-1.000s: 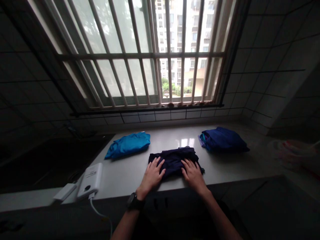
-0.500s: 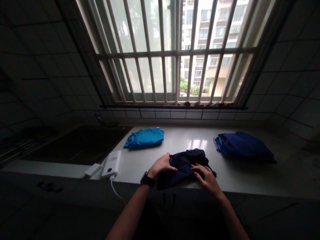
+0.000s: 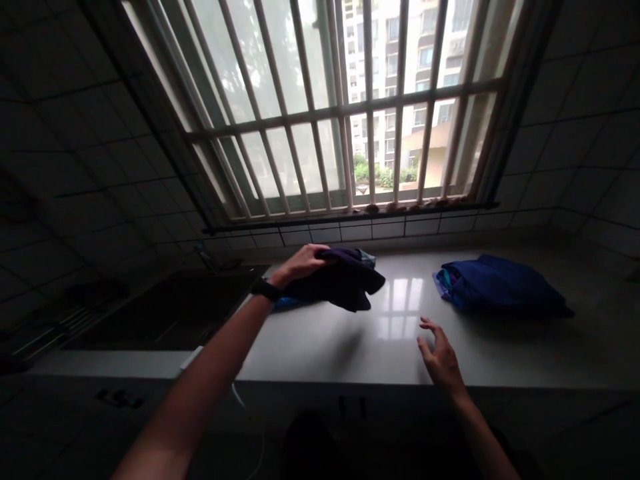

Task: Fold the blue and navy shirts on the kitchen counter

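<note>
My left hand (image 3: 301,262) grips a folded dark navy garment (image 3: 341,283) and holds it in the air above the left part of the counter. Under it a strip of the light blue folded garment (image 3: 286,303) shows; the rest is hidden by the dark one and my arm. My right hand (image 3: 440,357) hovers open over the counter's front edge, fingers spread, holding nothing. A pile of royal blue clothes (image 3: 495,285) lies to the right on the pale counter (image 3: 350,340).
A dark sink (image 3: 165,310) with a tap sits left of the counter. A barred window (image 3: 340,113) fills the wall behind. A white cable (image 3: 239,397) hangs off the counter's front edge by my left arm. Dark tiled walls stand on both sides.
My left hand has lifted the dark navy garment off the counter and carried it left and back, over the light blue one. My right hand let go and now hovers open.
</note>
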`<state>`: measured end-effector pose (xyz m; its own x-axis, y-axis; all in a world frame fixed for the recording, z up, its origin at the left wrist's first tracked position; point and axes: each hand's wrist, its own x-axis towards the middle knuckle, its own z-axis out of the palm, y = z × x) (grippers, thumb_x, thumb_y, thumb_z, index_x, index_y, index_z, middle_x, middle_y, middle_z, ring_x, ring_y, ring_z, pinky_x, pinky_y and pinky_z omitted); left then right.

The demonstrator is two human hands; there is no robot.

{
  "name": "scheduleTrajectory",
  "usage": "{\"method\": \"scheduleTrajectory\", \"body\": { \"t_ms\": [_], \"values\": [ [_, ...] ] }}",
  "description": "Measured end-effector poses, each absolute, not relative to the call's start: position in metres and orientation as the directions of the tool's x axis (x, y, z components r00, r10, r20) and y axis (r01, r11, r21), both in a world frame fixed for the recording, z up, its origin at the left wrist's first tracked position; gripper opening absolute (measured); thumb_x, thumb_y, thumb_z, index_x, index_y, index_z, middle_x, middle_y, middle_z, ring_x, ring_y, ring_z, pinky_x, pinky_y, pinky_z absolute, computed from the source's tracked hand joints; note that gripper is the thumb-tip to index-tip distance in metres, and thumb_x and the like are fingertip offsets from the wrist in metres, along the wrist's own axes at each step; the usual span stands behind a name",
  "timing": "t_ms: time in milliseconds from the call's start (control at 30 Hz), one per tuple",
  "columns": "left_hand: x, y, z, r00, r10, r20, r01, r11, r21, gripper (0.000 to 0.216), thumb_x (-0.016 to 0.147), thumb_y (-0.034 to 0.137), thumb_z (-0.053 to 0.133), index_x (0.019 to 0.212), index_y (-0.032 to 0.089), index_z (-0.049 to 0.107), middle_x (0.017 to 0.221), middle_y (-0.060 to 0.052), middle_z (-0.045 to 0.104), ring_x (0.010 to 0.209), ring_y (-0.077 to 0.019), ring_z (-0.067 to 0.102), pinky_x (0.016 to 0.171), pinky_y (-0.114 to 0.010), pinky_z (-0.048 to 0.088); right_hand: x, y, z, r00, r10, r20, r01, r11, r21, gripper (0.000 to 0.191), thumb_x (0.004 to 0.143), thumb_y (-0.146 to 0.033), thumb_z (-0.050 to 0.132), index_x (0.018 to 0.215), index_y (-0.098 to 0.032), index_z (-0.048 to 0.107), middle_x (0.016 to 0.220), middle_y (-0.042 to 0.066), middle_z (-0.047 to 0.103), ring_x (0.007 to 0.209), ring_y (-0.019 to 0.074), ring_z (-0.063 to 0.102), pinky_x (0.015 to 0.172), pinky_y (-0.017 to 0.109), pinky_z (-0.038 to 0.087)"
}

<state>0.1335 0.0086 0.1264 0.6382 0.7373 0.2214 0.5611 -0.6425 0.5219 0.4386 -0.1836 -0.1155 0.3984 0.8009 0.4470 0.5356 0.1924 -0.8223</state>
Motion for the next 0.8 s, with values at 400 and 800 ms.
{"method": "scheduleTrajectory", "body": {
  "t_ms": [400, 800],
  "values": [
    [0.029, 0.065, 0.012, 0.166, 0.971, 0.171, 0.977, -0.185, 0.104, 0.046, 0.094, 0.038, 0.056, 0.135, 0.018, 0.063, 0.140, -0.015, 0.064, 0.126, -0.0277, 0.061, 0.105, -0.037, 0.047, 0.431, -0.186, -0.115, 0.355, 0.822, 0.445, 0.590, 0.173, -0.789, 0.023, 0.091, -0.032, 0.048, 0.111, -0.024, 0.056, 0.137, 0.013, 0.063, 0.134, 0.0297, 0.056, 0.111, 0.053, 0.047],
    [0.026, 0.058, -0.063, 0.059, 0.903, 0.425, 0.965, -0.160, 0.206, 0.050, 0.101, 0.036, 0.033, 0.141, 0.021, 0.059, 0.147, -0.012, 0.060, 0.131, -0.0279, 0.057, 0.112, -0.044, 0.041, 0.416, -0.187, -0.120, 0.147, 0.782, 0.606, 0.813, 0.253, -0.524, 0.033, 0.086, -0.012, 0.046, 0.117, -0.024, 0.051, 0.133, 0.013, 0.064, 0.132, 0.0300, 0.059, 0.112, 0.059, 0.048]
  ]
}}
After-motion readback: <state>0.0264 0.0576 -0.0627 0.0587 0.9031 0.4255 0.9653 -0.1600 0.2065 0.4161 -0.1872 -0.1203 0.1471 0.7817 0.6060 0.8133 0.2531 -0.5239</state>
